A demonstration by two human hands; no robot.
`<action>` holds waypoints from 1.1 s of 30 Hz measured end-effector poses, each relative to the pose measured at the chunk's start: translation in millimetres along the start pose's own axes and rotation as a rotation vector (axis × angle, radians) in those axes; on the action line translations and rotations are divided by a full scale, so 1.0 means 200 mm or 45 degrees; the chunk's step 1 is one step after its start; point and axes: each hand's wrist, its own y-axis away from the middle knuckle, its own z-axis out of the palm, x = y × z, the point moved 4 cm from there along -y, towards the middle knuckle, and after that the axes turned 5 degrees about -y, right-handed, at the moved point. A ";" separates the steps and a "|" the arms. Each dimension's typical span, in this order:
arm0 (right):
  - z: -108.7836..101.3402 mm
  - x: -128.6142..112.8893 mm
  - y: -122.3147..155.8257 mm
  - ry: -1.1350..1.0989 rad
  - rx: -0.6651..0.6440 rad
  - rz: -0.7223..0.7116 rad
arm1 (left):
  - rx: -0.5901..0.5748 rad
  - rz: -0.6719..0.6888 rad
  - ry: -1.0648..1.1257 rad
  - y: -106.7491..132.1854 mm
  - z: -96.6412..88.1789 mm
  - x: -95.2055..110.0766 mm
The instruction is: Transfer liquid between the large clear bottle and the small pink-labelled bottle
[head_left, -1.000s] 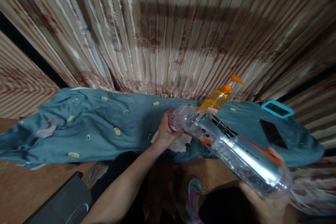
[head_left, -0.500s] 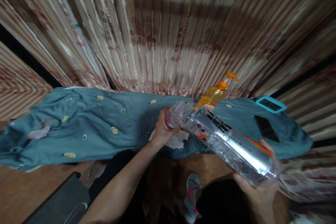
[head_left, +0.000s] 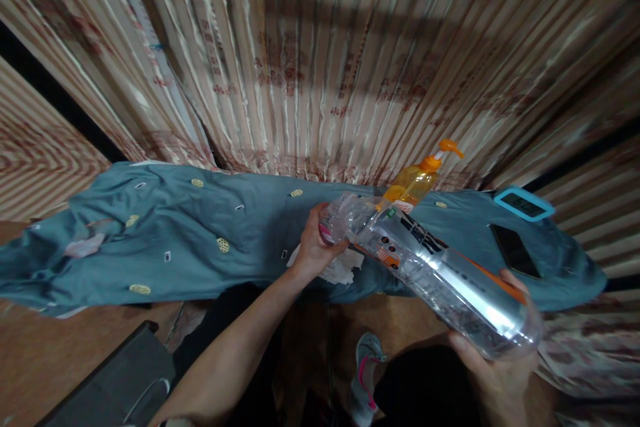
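I hold a large clear plastic bottle (head_left: 440, 273) lying tilted, its neck pointing away from me. My left hand (head_left: 314, 247) is closed round the neck end, where a pink cap shows. My right hand (head_left: 500, 367) cups the bottle's base from below, fingers wrapped up its side. Under the neck lies a crumpled white tissue (head_left: 343, 268) on a blue-green patterned cloth (head_left: 200, 240) that covers a long surface.
An orange pump bottle (head_left: 417, 180) stands just behind the clear bottle. To the right on the cloth lie a black phone (head_left: 515, 250) and a blue-framed device (head_left: 524, 204). Striped curtains (head_left: 320, 60) hang behind. A dark case (head_left: 115, 387) and a shoe (head_left: 367, 360) are on the floor.
Almost nothing differs: both hands keep their hold on the bottle, and the view has shifted slightly.
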 end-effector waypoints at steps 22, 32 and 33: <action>0.00 0.01 0.00 -0.032 0.020 -0.012 | 0.005 0.015 0.026 0.00 0.01 -0.02; 0.00 -0.03 -0.02 -0.022 0.019 -0.024 | 0.004 0.042 0.014 0.00 0.01 -0.02; 0.00 -0.02 -0.01 -0.027 0.026 -0.021 | 0.005 0.044 0.010 0.00 0.01 -0.02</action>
